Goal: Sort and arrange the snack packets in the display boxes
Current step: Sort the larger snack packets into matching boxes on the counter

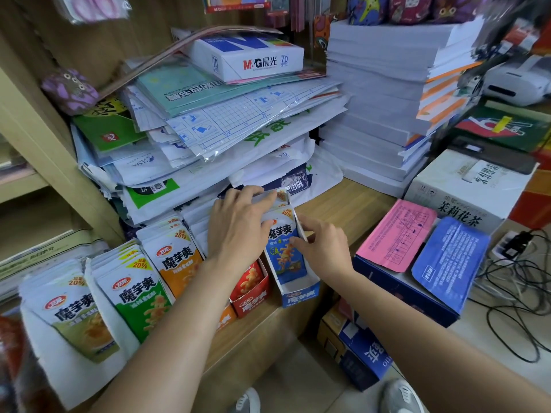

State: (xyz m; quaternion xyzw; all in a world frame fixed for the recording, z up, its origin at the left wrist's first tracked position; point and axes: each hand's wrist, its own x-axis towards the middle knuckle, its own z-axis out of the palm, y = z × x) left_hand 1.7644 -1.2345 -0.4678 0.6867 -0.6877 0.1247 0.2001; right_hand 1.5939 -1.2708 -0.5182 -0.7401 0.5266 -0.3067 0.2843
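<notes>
Left hand and right hand bare, forearms bare up to the frame edge, grey shoes at the bottom edge, left shoe and right shoe partly in view, finer details blurred.

Bright, even light; perhaps blurred corners

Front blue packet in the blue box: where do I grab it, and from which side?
Pinch the front blue packet by its top right edge, from above: its lower end sits inside the blue box walls, and the left hand covers the top left.
</notes>
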